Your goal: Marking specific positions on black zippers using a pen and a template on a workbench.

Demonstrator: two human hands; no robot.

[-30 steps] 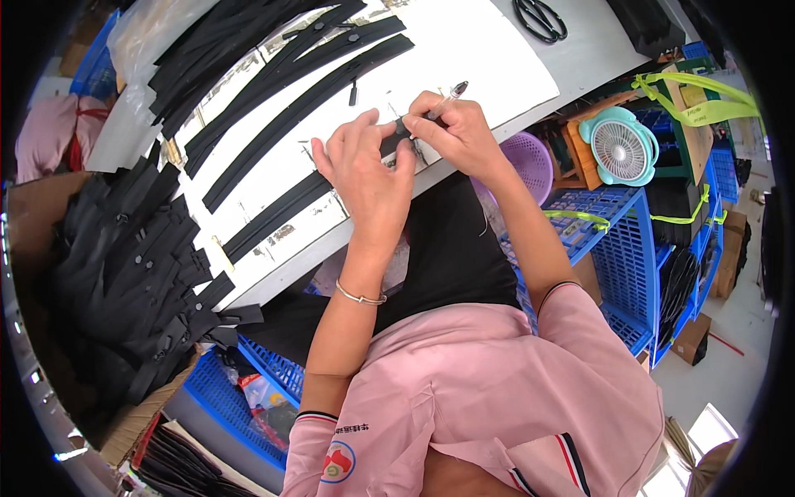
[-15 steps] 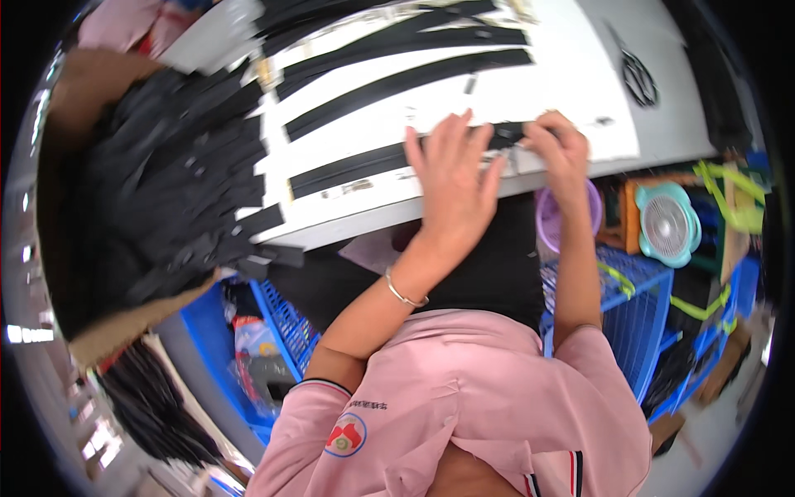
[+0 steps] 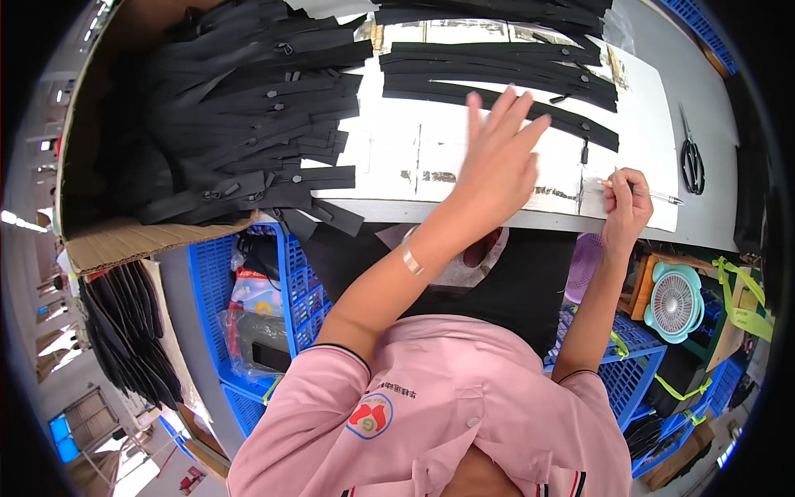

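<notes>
Left hand (image 3: 495, 161): raised over the white worktop (image 3: 389, 157), fingers spread and extended, palm down, holding nothing. It hovers above the near end of the row of black zippers (image 3: 497, 79) laid flat across the far half of the worktop; whether the fingertips touch the nearest strip cannot be told.

Right hand (image 3: 625, 203): at the near edge of the worktop toward its right corner, fingers pinched closed on a thin pen-like tool (image 3: 650, 193), probably a pencil, whose tip points right. A small black zipper pull (image 3: 585, 151) hangs from the nearest zipper just left of this hand.

Scissors (image 3: 691, 157): lying flat near the right edge of the worktop, apart from both hands.

Cardboard box (image 3: 149, 240): at the left end of the worktop, filled with a loose pile of black zippers (image 3: 240, 116).
</notes>
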